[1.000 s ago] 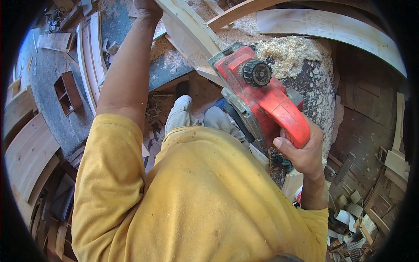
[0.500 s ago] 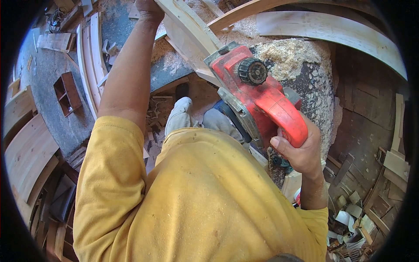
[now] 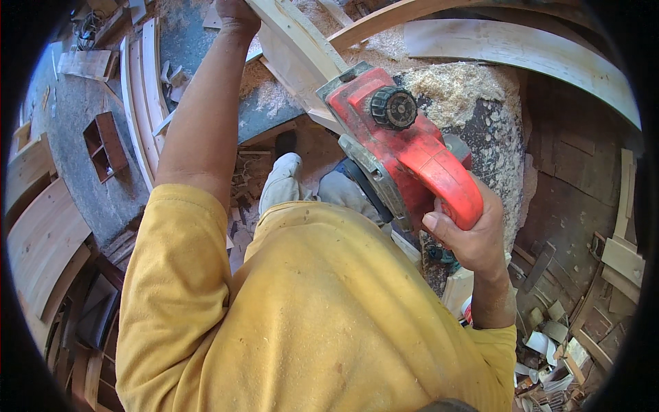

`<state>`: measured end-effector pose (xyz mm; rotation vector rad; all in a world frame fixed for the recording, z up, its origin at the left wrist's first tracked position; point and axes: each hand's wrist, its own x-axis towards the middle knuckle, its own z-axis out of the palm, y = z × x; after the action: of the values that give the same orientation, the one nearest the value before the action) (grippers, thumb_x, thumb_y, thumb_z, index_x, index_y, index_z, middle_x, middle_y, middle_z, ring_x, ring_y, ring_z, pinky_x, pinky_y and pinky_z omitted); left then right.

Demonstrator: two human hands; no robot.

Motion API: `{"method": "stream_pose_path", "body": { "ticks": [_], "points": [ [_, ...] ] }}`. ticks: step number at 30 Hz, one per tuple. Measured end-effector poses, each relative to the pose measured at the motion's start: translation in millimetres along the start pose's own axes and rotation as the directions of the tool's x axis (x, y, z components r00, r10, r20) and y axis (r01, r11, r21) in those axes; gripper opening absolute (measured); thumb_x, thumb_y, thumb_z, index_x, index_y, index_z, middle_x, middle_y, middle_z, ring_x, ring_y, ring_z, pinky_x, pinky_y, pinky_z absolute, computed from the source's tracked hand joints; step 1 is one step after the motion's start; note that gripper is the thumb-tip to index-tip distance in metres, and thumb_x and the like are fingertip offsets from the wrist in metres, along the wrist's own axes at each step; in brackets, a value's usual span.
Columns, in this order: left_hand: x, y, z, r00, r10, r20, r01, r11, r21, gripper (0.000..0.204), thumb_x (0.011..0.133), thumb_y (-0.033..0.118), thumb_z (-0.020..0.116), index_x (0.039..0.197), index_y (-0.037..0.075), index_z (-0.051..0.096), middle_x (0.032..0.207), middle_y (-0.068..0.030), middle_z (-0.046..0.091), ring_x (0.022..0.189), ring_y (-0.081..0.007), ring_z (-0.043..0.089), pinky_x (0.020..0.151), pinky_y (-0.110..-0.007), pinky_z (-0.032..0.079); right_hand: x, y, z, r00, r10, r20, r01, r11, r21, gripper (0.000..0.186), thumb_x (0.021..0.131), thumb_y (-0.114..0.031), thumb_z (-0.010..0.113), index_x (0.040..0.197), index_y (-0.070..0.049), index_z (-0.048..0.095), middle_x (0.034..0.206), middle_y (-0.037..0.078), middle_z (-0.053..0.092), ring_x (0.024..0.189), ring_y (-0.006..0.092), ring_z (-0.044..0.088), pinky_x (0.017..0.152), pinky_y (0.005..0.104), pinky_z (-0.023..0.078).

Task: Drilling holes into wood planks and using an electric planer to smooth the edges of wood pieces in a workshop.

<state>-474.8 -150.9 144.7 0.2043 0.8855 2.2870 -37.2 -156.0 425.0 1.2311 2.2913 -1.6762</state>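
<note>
My right hand (image 3: 473, 230) wraps round the rear handle of a red electric hand planer (image 3: 419, 147), the thumb over the near side. The planer has a black ribbed knob (image 3: 393, 108) and a grey metal base. Its front end rests at the near end of a pale wooden board (image 3: 302, 41), which slants away toward the top edge. My left arm is stretched forward along that board. Only the back part of my left hand (image 3: 237, 12) shows at the top edge, close beside the board; its fingers are hidden.
Wood shavings (image 3: 467, 89) cover a dark work surface on the right. A wide curved board (image 3: 508, 51) arcs across the far right. Long strips (image 3: 141, 89) and a small brown open box (image 3: 106, 147) lie at left. Offcuts (image 3: 556, 336) are piled at lower right.
The planer has shifted very slightly left and forward along the board, with my right hand on it. My left arm has hardly moved.
</note>
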Motion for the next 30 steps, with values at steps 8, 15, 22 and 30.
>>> {"method": "stream_pose_path", "body": {
  "ticks": [8,15,22,30],
  "points": [
    [3,7,-10,0.923,-0.254,0.289,0.377,0.753,-0.539,0.034,0.086,0.045,0.045,0.087,0.015,0.061,0.079,-0.0035,0.062,0.074,-0.0222,0.061,0.066,-0.037,0.051,4,-5,1,1.0,0.03,0.01,-0.03,1.0,0.003,0.037,0.073,-0.008,0.074,0.106,-0.001,0.06,0.073,0.002,0.06,0.065,0.0085,0.055,0.064,0.0251,0.046],
    [2,2,-8,0.997,-0.006,-0.076,0.009,0.999,0.041,0.035,0.084,0.047,0.048,0.087,0.015,0.061,0.076,-0.0059,0.06,0.068,-0.0245,0.06,0.062,-0.04,0.052,7,-13,4,1.0,0.008,0.018,-0.007,1.0,-0.018,0.039,0.073,-0.008,0.074,0.109,0.0,0.059,0.079,0.005,0.063,0.069,0.0084,0.058,0.067,0.0252,0.047],
    [-16,7,20,0.991,-0.074,-0.113,0.074,0.997,-0.009,0.035,0.083,0.048,0.048,0.088,0.015,0.061,0.075,-0.0067,0.059,0.069,-0.0256,0.06,0.062,-0.041,0.051,11,-11,4,1.0,0.005,0.015,-0.005,1.0,0.005,0.04,0.073,-0.008,0.074,0.11,0.0,0.059,0.079,0.003,0.062,0.069,0.0083,0.057,0.067,0.0249,0.047],
    [-16,13,8,0.922,-0.283,0.266,0.385,0.755,-0.531,0.036,0.084,0.048,0.048,0.089,0.015,0.06,0.078,-0.005,0.059,0.072,-0.0231,0.059,0.066,-0.038,0.05,23,-21,7,0.998,-0.05,0.024,0.051,0.999,-0.011,0.042,0.074,-0.005,0.072,0.114,0.0,0.058,0.076,0.001,0.061,0.067,0.0067,0.055,0.065,0.0235,0.046]
  ]
}}
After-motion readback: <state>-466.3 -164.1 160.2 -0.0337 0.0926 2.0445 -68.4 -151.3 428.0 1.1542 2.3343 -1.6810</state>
